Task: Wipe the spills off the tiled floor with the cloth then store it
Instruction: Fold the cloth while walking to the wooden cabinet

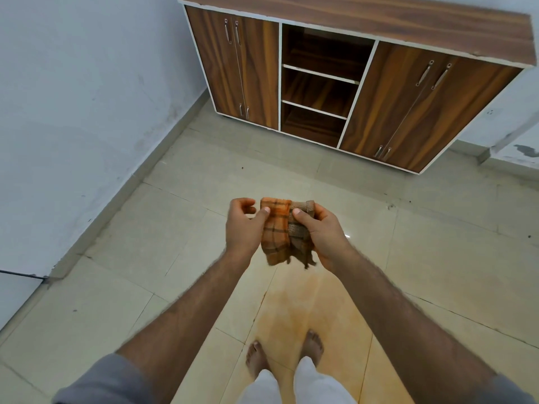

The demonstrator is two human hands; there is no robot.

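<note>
A small checked orange and brown cloth (284,230) is held up in the air between two bare hands, in front of a standing person seen from above. It is bunched and partly folded, with a frayed lower edge hanging free below the hands.

The right hand (322,236) grasps the brown side of the cloth, thumb pressed on the front and fingers curled behind it. The left hand (243,228) pinches the orange side between thumb and the side of the fingers, while its other fingers stay loosely curled and half open, touching nothing else.

Below the hands, on the pale tiled floor (140,237), a broad, faint orange-brown stain (294,304) spreads from just under the cloth down to the person's bare feet (284,352). It looks smeared rather than pooled, so the wiping seems under way or nearly done, though some colour remains.

The step in hand appears to be folding or regathering the cloth. The next move would call either for bending down to rub the remaining stain, or for carrying the cloth to storage.

Ahead of the hands, well apart from them, a wooden cabinet (408,33) stands against the wall, with closed doors either side and open shelves (320,74) in the middle, a likely place for the cloth.
</note>
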